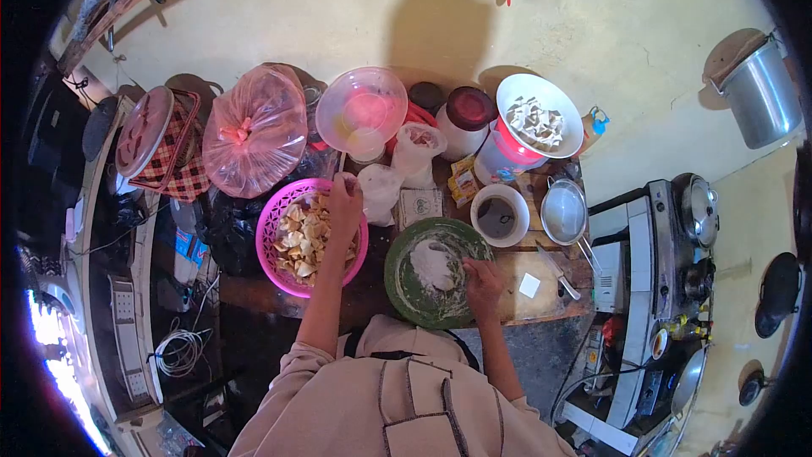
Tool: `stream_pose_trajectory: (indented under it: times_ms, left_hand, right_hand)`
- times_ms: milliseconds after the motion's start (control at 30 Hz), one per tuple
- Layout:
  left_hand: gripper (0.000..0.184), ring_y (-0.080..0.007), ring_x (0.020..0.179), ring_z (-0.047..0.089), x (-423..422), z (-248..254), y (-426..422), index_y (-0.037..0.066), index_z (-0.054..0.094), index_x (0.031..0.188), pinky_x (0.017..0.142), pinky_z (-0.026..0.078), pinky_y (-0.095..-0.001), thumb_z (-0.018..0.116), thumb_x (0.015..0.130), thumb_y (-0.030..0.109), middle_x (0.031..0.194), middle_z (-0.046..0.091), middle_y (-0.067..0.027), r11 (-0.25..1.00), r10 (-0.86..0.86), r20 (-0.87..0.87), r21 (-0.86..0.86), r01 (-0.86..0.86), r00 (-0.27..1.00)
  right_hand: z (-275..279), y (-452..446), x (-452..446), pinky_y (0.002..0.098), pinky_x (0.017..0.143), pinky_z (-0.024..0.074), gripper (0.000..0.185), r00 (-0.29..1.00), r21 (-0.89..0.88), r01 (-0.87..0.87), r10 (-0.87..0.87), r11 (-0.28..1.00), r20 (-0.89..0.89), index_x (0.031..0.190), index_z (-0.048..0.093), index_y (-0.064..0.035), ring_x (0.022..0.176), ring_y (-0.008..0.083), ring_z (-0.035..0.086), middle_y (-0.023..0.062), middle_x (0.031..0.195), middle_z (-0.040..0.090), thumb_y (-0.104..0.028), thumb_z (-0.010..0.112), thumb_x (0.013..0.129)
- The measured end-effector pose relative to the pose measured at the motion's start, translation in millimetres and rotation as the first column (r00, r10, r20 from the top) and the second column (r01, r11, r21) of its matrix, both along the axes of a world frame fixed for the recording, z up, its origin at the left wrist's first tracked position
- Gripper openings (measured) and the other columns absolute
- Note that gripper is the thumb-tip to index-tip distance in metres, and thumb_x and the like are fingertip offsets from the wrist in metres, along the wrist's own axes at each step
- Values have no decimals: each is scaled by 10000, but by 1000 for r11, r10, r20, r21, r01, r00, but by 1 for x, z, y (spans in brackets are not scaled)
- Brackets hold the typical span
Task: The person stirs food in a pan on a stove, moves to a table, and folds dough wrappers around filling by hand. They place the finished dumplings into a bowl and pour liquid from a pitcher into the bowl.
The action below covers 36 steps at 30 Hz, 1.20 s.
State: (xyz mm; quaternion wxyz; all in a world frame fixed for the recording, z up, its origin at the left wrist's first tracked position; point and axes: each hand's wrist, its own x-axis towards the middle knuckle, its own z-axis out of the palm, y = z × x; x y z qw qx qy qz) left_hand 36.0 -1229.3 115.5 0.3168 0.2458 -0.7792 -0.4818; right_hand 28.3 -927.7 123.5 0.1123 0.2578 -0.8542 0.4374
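My right hand [484,285] is at the right side of a green bowl [404,300], its bent fingers reaching inside over the rim. White powder [432,267] is heaped in the bowl and smeared on its wall; whether the fingers grip anything is too small to tell. Over the right part of a pink perforated basket [264,241] is my left hand [344,203], fingers drawn together; what they hold, if anything, is hidden. Pale brown folded pieces [300,241] fill the basket. Beside that hand lies a crumpled white plastic bag [381,192].
Right of the green bowl are a bowl of dark liquid [499,215], a sieve [563,210], a knife [558,272] and a thin white square [529,285]. Behind stand a white bowl of cut pieces [516,89], a dark-lidded jar [467,123] and a tied pink bag [254,140].
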Motion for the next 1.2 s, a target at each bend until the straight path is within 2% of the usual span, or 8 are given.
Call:
stream_pose_trajectory:
  times_ms: [167,267,500,600,700,800,1000,1200]
  left_hand:
    - [106,-198,697,487,3,8,0,4,454,877,659,409,-304,500,783,24,750,469,-92,999,-21,9,-39,21,1000]
    - [104,-224,700,493,7,8,3,4,453,882,662,409,-323,493,788,26,745,474,-105,996,-19,-8,-85,18,1000]
    - [106,-305,738,529,15,3,4,9,454,893,664,414,-365,489,800,44,782,515,-158,964,-3,-3,-266,2,1000]
    - [134,-274,816,495,13,1,3,5,444,904,754,364,-368,492,779,18,829,503,-146,993,-19,73,-118,27,997]
    - [99,-323,762,536,12,-10,0,15,454,873,668,410,-392,498,787,39,794,522,-155,974,13,48,-229,-2,999]
    - [107,-330,761,532,14,-7,3,17,452,875,664,408,-398,499,780,31,797,524,-153,965,3,0,-263,-3,1000]
    - [141,-351,765,522,10,-8,-1,23,452,897,652,400,-410,497,765,15,810,528,-158,967,-38,-51,-252,24,998]
    - [147,-366,803,510,8,-6,-1,25,450,907,668,389,-434,494,766,28,837,529,-185,974,-40,4,-222,40,999]
  right_hand:
    - [36,-25,-22,257,628,432,70,975,-318,193,-146,928,168,809,617,-16,672,152,563,80,727,608,-75,581,794]
    - [44,-69,-50,242,640,429,99,996,-494,63,-24,867,84,821,618,-11,682,121,553,76,728,605,-100,576,809]
    - [15,-167,-73,324,601,451,80,924,-39,-335,321,941,-208,784,608,-18,662,261,582,118,754,609,-89,588,753]
    - [-9,-182,-73,374,599,449,92,936,72,-328,334,942,-114,757,603,-22,640,326,561,146,726,599,-110,590,733]
    - [-25,-185,-74,361,575,444,137,967,-72,-254,253,964,-30,775,610,-12,592,299,567,146,673,592,-143,589,741]
    - [-21,-179,-82,340,555,433,174,964,-54,-108,118,993,239,810,616,5,572,263,572,149,632,585,-155,588,748]
    - [-17,-156,-106,292,501,420,176,941,-109,88,-46,990,336,837,633,-4,506,147,544,78,578,584,-153,574,763]
    - [-12,-143,-119,203,418,374,151,844,-377,170,63,910,533,803,642,-12,454,73,476,43,598,588,-136,558,789]
